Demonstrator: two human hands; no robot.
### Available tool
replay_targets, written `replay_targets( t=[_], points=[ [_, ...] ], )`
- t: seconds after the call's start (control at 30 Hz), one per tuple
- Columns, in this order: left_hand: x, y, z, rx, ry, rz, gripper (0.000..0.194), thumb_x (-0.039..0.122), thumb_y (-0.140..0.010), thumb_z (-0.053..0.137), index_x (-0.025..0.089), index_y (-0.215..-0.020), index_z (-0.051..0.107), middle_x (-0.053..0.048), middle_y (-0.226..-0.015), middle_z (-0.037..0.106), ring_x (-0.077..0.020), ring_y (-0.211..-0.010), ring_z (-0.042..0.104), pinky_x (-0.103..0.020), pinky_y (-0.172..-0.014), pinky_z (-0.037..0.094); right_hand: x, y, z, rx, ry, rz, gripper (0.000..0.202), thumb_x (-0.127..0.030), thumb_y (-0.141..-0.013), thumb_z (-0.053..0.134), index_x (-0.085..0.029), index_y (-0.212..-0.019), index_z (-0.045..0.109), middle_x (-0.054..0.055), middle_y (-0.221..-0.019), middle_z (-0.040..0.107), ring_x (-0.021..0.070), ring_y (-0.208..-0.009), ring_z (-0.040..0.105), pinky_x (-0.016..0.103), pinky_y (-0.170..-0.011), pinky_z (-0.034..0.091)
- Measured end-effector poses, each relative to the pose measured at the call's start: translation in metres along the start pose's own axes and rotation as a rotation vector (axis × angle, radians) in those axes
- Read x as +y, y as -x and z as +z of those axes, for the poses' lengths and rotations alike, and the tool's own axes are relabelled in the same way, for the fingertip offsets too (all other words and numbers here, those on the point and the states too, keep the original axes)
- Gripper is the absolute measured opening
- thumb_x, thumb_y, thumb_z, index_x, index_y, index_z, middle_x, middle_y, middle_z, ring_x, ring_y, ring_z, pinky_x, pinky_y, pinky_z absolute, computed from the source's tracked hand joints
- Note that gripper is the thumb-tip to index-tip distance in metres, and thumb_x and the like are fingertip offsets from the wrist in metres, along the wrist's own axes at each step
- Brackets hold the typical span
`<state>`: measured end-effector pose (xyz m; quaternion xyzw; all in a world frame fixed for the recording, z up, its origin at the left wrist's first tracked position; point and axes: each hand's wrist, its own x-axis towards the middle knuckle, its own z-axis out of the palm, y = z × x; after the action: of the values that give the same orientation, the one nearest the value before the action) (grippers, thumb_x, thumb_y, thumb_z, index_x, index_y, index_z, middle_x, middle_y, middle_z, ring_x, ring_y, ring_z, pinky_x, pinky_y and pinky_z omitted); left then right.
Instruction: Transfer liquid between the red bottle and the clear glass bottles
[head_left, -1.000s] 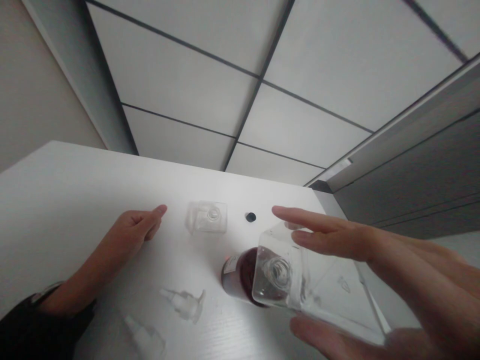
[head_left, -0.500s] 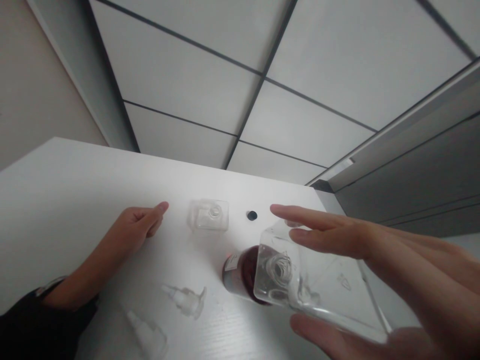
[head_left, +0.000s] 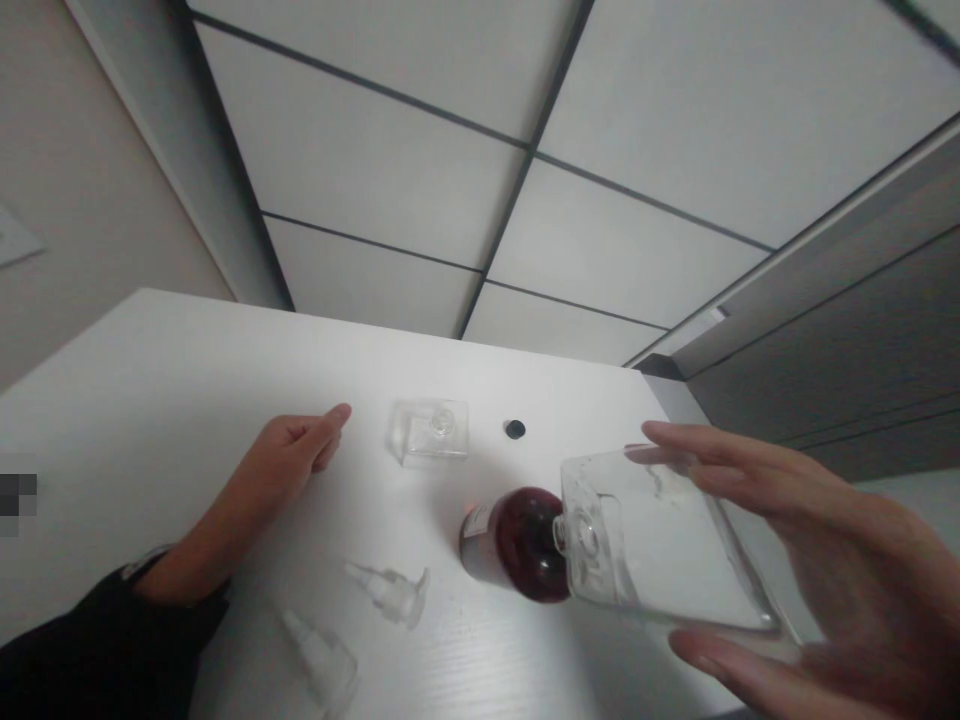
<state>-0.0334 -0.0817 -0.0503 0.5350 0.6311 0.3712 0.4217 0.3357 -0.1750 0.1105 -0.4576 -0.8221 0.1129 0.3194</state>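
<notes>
My right hand (head_left: 810, 540) grips a clear square bottle (head_left: 667, 540) by its base end, tilted so its uncapped neck points left. The neck is beside a dark red-brown bottle (head_left: 525, 545) with a pale label. Over the left part of the white table, my left hand (head_left: 304, 440) is closed, thumb pressed on curled fingers; whatever it may hold is hidden. Another clear square bottle (head_left: 436, 435), uncapped, stands between the hands.
A small black cap (head_left: 515, 429) lies right of the standing clear bottle. Two clear pump heads (head_left: 390, 593) lie near the front of the white table (head_left: 247, 350). Pale panels rise behind the table, and a grey surface is at the right.
The bottle in my right hand has tipped further onto its side and moved right, with its neck now facing left. My left hand keeps its closed shape. The view has shifted slightly.
</notes>
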Motion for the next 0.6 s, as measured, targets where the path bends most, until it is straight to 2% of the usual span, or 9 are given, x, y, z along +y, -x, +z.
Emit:
replay_targets(
  t=[0.03, 0.1, 0.23, 0.33, 0.4, 0.5, 0.53, 0.6],
  points=[
    [0.001, 0.001, -0.001, 0.006, 0.008, 0.002, 0.057, 0.064, -0.089, 0.053, 0.029, -0.052, 0.028, 0.006, -0.051, 0.029, -0.0139, -0.05, 0.029, -0.033, -0.056, 0.028, 0.004, 0.004, 0.003, 0.003, -0.016, -0.03, 0.053, -0.033, -0.09, 0.086, -0.032, -0.139, 0.068, 0.006, -0.145, 0.072, 0.0291, -0.133, 0.07, 0.034, -0.107, 0.063],
    [0.003, 0.004, -0.002, 0.015, 0.019, 0.013, 0.055, 0.061, -0.091, 0.053, 0.029, -0.054, 0.028, 0.006, -0.051, 0.03, -0.0139, -0.051, 0.029, -0.033, -0.056, 0.028, 0.013, 0.013, 0.011, 0.047, -0.071, -0.042, 0.047, -0.032, -0.094, 0.082, -0.032, -0.139, 0.067, 0.006, -0.147, 0.068, 0.0271, -0.134, 0.069, 0.035, -0.114, 0.057],
    [0.01, 0.004, -0.003, 0.052, 0.028, 0.047, 0.052, 0.054, -0.093, 0.053, 0.029, -0.054, 0.03, 0.006, -0.054, 0.031, -0.0145, -0.052, 0.03, -0.034, -0.057, 0.03, 0.029, 0.032, 0.035, 0.206, -0.27, 0.063, 0.038, -0.033, -0.095, 0.083, -0.031, -0.131, 0.072, 0.008, -0.144, 0.066, 0.0299, -0.131, 0.071, 0.04, -0.108, 0.062],
    [0.022, 0.003, -0.009, 0.097, 0.028, 0.103, 0.05, 0.055, -0.095, 0.05, 0.029, -0.055, 0.032, 0.005, -0.055, 0.032, -0.0162, -0.054, 0.032, -0.034, -0.056, 0.033, 0.035, 0.047, 0.056, 0.396, -0.439, 0.174, 0.039, -0.048, -0.091, 0.088, -0.03, -0.122, 0.074, 0.011, -0.143, 0.067, 0.035, -0.127, 0.073, 0.049, -0.103, 0.065],
    [0.033, 0.011, -0.016, 0.142, 0.02, 0.164, 0.049, 0.057, -0.095, 0.05, 0.028, -0.058, 0.037, 0.004, -0.059, 0.036, -0.0181, -0.059, 0.038, -0.034, -0.059, 0.037, 0.034, 0.058, 0.067, 0.524, -0.592, 0.258, 0.042, -0.055, -0.087, 0.089, -0.033, -0.12, 0.073, 0.011, -0.149, 0.064, 0.0368, -0.123, 0.075, 0.054, -0.1, 0.066],
    [0.046, 0.049, -0.021, 0.207, 0.005, 0.249, 0.044, 0.059, -0.094, 0.058, 0.026, -0.066, 0.053, 0.0, -0.07, 0.052, -0.022, -0.072, 0.052, -0.033, -0.068, 0.047, 0.028, 0.082, 0.082, 0.683, -0.771, 0.356, 0.044, -0.057, -0.085, 0.09, -0.036, -0.118, 0.072, 0.008, -0.155, 0.059, 0.0368, -0.127, 0.073, 0.053, -0.097, 0.067],
    [0.048, 0.068, -0.018, 0.19, -0.003, 0.252, 0.042, 0.061, -0.093, 0.062, 0.026, -0.069, 0.058, -0.002, -0.072, 0.057, -0.0239, -0.075, 0.056, -0.033, -0.069, 0.05, 0.024, 0.093, 0.089, 0.731, -0.798, 0.387, 0.044, -0.058, -0.085, 0.09, -0.035, -0.118, 0.071, 0.008, -0.156, 0.058, 0.0373, -0.129, 0.071, 0.053, -0.097, 0.067],
    [0.044, 0.106, -0.001, 0.078, 0.026, 0.22, 0.038, 0.065, -0.091, 0.066, 0.029, -0.081, 0.07, -0.006, -0.083, 0.068, -0.0299, -0.086, 0.066, -0.036, -0.073, 0.058, 0.015, 0.118, 0.109, 0.827, -0.821, 0.422, 0.041, -0.06, -0.089, 0.082, -0.035, -0.119, 0.068, 0.009, -0.159, 0.055, 0.0394, -0.129, 0.07, 0.054, -0.093, 0.068]
  ],
)
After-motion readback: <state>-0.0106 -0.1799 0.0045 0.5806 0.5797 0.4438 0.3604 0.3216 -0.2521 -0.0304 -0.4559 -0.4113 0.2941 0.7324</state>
